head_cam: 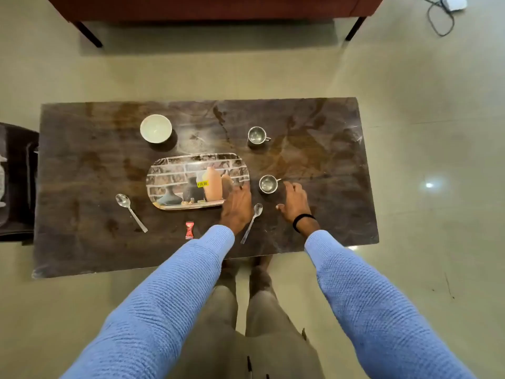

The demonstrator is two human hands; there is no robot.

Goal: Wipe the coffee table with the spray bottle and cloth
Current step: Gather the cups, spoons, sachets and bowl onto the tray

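Seen from my head, I judge I am at clearing, not wiping yet, as no spray bottle or cloth shows. My left hand (236,207) lies straight-fingered on the printed tray (175,176) at its right end. My right hand (293,201) curls at the handle of the near steel cup (267,184) — whether it grips I cannot tell. Next the dishes must come off the coffee table (328,132).

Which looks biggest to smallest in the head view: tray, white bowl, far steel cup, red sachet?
1. tray
2. white bowl
3. far steel cup
4. red sachet
All lie on one tabletop, so nearness hardly skews this.
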